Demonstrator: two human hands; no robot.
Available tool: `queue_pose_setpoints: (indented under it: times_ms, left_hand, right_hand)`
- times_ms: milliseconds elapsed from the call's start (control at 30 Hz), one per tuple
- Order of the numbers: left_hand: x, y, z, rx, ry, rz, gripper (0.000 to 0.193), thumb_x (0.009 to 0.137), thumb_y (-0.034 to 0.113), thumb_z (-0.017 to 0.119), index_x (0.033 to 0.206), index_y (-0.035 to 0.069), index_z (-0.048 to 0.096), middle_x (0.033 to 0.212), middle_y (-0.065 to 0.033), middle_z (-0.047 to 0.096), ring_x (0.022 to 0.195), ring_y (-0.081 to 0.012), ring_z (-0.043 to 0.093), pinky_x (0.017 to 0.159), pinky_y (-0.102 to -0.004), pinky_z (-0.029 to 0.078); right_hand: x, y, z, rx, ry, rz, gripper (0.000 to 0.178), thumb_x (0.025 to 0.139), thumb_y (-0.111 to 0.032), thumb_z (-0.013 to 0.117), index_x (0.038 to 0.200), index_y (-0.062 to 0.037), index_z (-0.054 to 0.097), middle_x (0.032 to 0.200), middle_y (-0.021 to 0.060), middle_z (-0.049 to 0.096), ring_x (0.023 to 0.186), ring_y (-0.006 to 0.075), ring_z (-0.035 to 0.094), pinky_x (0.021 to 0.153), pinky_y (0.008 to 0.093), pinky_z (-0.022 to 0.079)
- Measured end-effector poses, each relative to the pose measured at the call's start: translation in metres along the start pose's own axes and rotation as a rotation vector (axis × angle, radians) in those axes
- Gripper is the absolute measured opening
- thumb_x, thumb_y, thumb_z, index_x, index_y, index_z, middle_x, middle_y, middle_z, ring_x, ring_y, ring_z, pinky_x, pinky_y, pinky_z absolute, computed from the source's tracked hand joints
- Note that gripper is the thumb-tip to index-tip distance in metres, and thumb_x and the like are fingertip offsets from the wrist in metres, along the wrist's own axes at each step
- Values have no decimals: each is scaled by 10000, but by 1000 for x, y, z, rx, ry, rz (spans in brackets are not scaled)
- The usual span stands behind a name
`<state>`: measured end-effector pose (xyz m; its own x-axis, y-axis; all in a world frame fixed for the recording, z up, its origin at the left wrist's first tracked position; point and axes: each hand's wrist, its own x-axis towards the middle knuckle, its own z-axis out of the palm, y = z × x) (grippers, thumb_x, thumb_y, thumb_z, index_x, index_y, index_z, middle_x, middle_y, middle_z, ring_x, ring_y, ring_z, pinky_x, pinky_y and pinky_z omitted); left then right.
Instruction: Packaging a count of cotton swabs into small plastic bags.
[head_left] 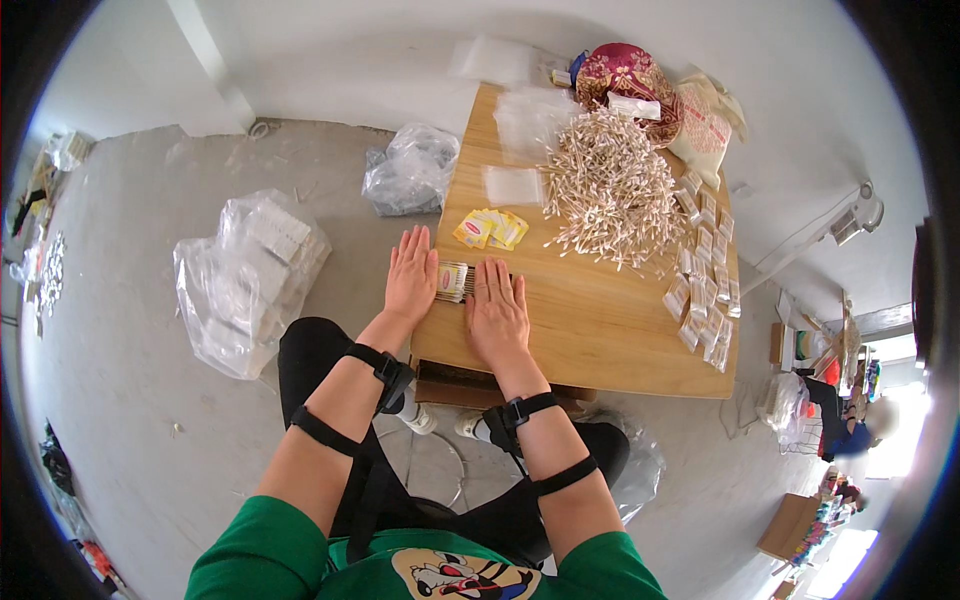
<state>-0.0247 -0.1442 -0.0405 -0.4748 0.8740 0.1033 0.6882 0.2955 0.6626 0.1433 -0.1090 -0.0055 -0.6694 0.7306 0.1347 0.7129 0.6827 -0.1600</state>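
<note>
A small pack of cotton swabs with a yellow and red card lies at the table's near left edge, between my two hands. Along its left side, my left hand rests with the fingers stretched out. My right hand is flat, fingers extended, at the pack's right side; its fingers partly hide a dark strip there. Just beyond the hands several yellow cards are fanned out. Farther back spreads a large heap of loose cotton swabs.
Filled clear packs line the right side of the wooden table. Clear bags lie behind the cards. A patterned cloth bundle and a cream sack stand at the back. A stuffed plastic bag sits on the floor left.
</note>
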Motion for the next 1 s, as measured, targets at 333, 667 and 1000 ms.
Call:
queue_pose_setpoints:
  times_ms: [333,667,1000]
  left_hand:
    - [-12,23,-27,-681,43,77,527,1053,310,370,1489,24,294,1538,-177,307,1436,-290,275,1163,-395,220]
    - [-17,21,-29,-1343,-23,-135,633,1055,443,247,1491,-15,240,1548,-124,270,1446,-230,226,1191,-356,158]
    - [-17,20,-32,-1422,-31,-127,513,1068,289,258,1475,-23,262,1545,-125,274,1450,-236,220,1193,-358,148]
  right_hand:
    - [7,15,-5,946,266,231,455,1054,-249,352,1421,19,376,1416,226,456,1315,342,449,1091,382,347]
    - [25,-15,-1,972,211,194,497,1062,-331,301,1428,-3,377,1427,207,449,1334,335,421,1092,376,331]
    - [37,-56,-41,1085,142,327,516,1063,-356,287,1422,3,377,1424,186,459,1331,308,418,1100,372,310]
